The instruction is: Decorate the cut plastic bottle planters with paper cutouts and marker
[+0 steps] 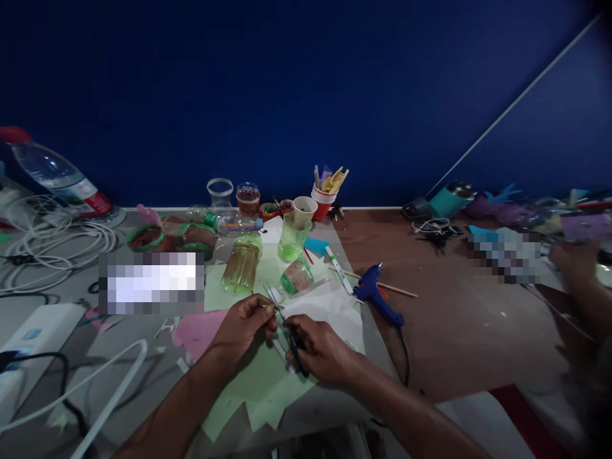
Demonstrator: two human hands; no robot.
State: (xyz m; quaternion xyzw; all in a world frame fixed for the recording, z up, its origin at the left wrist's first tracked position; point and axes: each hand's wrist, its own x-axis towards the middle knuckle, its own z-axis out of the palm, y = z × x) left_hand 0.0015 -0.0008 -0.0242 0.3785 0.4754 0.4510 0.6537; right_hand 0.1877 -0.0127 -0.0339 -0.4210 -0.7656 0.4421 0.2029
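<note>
My right hand is closed on a pair of scissors with black handles, its blades spread and pointing away from me. Close beside the blades, my left hand pinches something small that I cannot make out. Both hands are above light green paper with a jagged cut edge. Just beyond the fingers lies a cut bottle piece with a green rim. A clear green bottle part and an upright green plastic cup stand farther back.
A blue glue gun with a black cord lies to the right, by a wooden stick and a white marker. Red cups hold plastic forks. White cables and a power strip crowd the left. Another person's hand is far right.
</note>
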